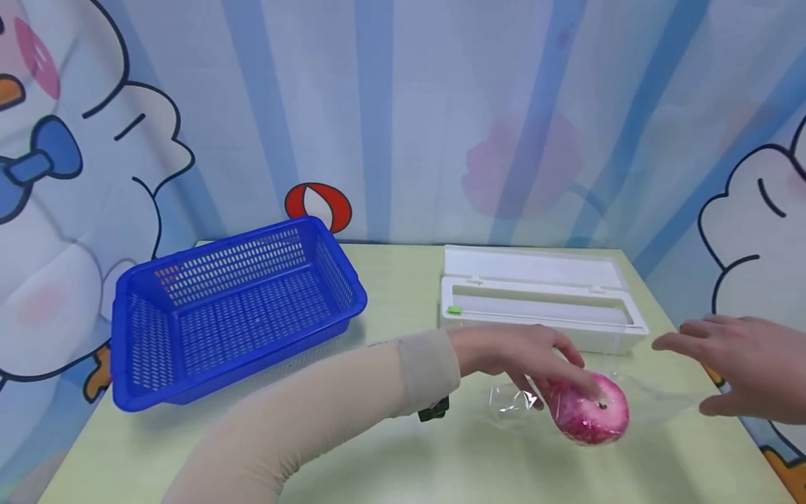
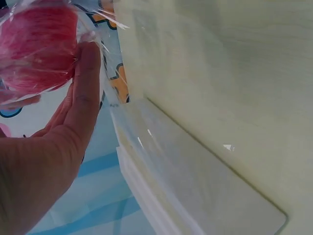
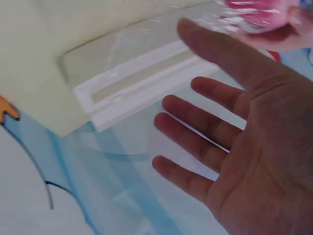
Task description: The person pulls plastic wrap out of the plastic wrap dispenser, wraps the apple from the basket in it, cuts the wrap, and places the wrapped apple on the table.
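My left hand [image 1: 513, 353] grips a pinkish-red apple [image 1: 595, 418] over the front right of the table, thumb and fingers round it. Clear cling film [image 1: 513, 400] covers the fruit, and loose film trails off on both sides. The left wrist view shows the film wrinkled tight across the apple [image 2: 41, 49], with fingers at its side. To the right of the apple, my right hand [image 1: 749, 364] is held in the air with its fingers spread. Nothing lies in that palm [image 3: 264, 156] in the right wrist view.
A white cling film dispenser [image 1: 604, 343] with its lid [image 1: 529, 266] raised stands behind the apple; a small green slider [image 1: 454, 309] sits on its front edge. An empty blue plastic basket [image 1: 239, 371] stands at the left of the pale table [image 1: 403, 280]. A cartoon-printed curtain [image 1: 415, 126] hangs behind.
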`<state>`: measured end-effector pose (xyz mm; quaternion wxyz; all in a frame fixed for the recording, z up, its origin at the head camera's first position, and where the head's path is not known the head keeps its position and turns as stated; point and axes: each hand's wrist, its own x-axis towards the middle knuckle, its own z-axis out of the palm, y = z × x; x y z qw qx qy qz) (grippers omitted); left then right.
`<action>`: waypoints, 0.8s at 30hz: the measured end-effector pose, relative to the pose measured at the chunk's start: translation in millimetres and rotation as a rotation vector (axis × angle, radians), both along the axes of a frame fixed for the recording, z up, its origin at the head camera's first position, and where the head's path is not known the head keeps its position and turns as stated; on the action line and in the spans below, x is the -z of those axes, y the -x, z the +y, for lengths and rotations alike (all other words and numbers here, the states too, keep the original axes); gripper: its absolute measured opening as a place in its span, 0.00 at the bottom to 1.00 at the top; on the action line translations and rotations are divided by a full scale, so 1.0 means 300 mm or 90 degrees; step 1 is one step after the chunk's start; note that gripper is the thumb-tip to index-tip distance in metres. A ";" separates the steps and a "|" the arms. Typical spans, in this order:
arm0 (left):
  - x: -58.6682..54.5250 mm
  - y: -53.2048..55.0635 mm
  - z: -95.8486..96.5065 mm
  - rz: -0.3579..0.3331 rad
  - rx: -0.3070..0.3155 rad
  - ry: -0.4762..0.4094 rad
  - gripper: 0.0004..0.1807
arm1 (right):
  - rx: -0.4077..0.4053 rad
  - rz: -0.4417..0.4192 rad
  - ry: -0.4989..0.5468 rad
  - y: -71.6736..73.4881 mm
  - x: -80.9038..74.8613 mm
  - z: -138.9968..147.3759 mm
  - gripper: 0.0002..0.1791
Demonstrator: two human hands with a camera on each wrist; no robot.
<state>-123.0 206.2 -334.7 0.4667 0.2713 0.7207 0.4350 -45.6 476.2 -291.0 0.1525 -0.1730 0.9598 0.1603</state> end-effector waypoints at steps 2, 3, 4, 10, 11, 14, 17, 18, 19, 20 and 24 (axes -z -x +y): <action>0.014 0.005 -0.002 -0.024 -0.003 -0.010 0.16 | -0.002 0.001 0.030 0.002 -0.008 -0.035 0.49; 0.022 0.008 -0.002 -0.038 -0.004 -0.015 0.16 | 0.000 -0.003 0.053 0.001 -0.009 -0.054 0.51; 0.030 0.010 -0.003 -0.050 -0.007 -0.019 0.15 | 0.008 -0.013 0.077 0.000 -0.009 -0.072 0.53; 0.082 0.022 -0.007 -0.109 -0.009 -0.035 0.10 | 0.046 -0.092 0.287 -0.022 0.053 -0.145 0.56; 0.089 0.024 -0.007 -0.114 -0.009 -0.035 0.10 | 0.050 -0.105 0.322 -0.026 0.072 -0.150 0.55; 0.108 0.028 -0.010 -0.125 -0.016 -0.030 0.10 | 0.058 -0.136 0.409 -0.035 0.136 -0.161 0.54; 0.124 0.026 -0.010 -0.132 -0.025 -0.020 0.12 | 0.056 -0.150 0.474 -0.038 0.195 -0.162 0.53; 0.130 0.025 -0.010 -0.134 -0.027 -0.017 0.12 | 0.053 -0.153 0.490 -0.037 0.211 -0.163 0.52; 0.135 0.025 -0.010 -0.136 -0.027 -0.014 0.13 | 0.057 -0.159 0.507 -0.034 0.225 -0.164 0.52; 0.141 0.024 -0.010 -0.138 -0.027 -0.011 0.13 | 0.056 -0.161 0.519 -0.031 0.237 -0.165 0.51; 0.164 0.022 -0.011 -0.149 -0.026 -0.008 0.14 | 0.053 -0.178 0.558 -0.015 0.274 -0.167 0.48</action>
